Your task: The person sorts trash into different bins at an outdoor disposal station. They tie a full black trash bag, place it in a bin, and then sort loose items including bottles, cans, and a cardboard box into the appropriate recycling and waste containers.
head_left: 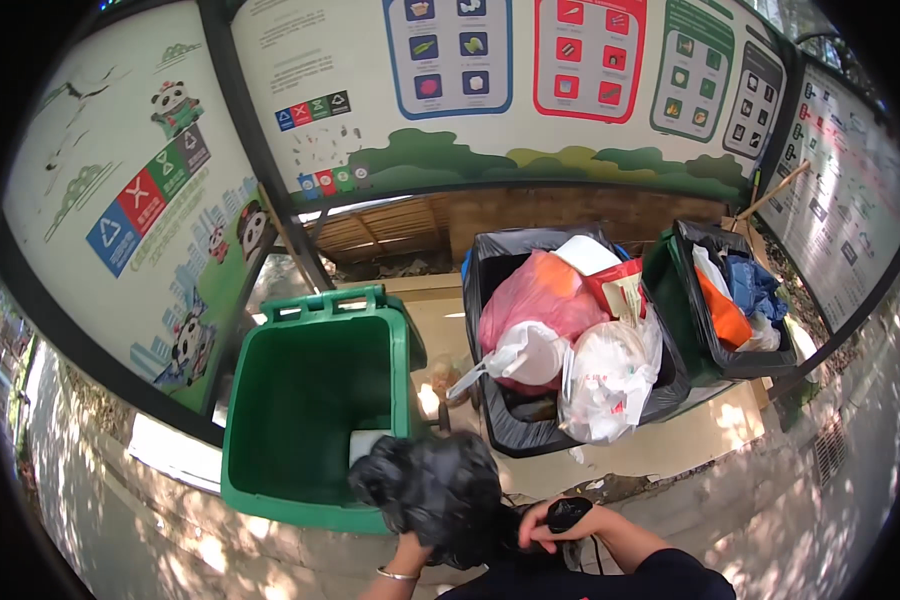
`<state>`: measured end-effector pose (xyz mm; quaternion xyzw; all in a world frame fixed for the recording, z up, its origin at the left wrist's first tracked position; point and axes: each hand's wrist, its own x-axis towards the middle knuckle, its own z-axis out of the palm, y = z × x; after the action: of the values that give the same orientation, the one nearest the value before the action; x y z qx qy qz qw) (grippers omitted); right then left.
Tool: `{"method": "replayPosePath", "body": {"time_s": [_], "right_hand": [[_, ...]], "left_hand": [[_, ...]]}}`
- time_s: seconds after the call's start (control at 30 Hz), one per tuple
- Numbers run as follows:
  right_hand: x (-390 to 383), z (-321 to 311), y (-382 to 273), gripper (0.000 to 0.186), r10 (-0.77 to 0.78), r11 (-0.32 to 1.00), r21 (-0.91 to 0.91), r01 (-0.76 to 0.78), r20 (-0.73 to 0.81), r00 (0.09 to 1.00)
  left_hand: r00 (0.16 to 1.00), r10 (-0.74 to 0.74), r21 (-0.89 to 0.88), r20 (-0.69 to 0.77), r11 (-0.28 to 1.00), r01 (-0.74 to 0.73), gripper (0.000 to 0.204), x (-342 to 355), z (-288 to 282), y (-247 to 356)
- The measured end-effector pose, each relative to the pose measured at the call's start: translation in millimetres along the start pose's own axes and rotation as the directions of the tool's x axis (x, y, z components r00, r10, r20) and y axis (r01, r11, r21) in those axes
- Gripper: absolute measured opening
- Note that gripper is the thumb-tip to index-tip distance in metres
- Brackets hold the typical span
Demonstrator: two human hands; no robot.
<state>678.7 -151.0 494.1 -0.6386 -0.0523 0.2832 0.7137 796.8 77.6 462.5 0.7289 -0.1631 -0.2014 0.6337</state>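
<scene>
A bunched black plastic garbage bag (435, 490) is gathered in front of me, overlapping the near right corner of the open green bin (402, 370). My left hand (410, 552), with a bracelet at the wrist, is closed on the bag from below; most of its fingers are hidden behind the plastic. To the right, my right hand (565, 524) has its fingers curled round a black piece (570, 512) that looks like part of the same plastic. Something pale lies inside the green bin, partly covered by the bag.
A black-lined bin (505, 432) heaped with a pink bag (540, 300) and white bags (615, 380) stands at centre right. Farther right is another lined bin (710, 340) with orange and blue items. Illustrated panels (610, 150) enclose the back and sides.
</scene>
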Motion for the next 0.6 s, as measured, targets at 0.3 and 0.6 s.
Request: {"method": "replayPosePath", "body": {"time_s": [0.3,0.6], "right_hand": [[91,2,57,0.033,0.263,0.957,0.079,-0.280,0.172,0.949],[183,-6,185,0.045,-0.138,-0.165,0.927,0.337,-0.360,0.923]], "left_hand": [[0.987,0.147,-0.846,-0.057,0.518,-0.126,0.036,107,-20,145],[0.976,0.149,-0.579,-0.161,0.786,-0.215,0.044,180,-257,44]]}}
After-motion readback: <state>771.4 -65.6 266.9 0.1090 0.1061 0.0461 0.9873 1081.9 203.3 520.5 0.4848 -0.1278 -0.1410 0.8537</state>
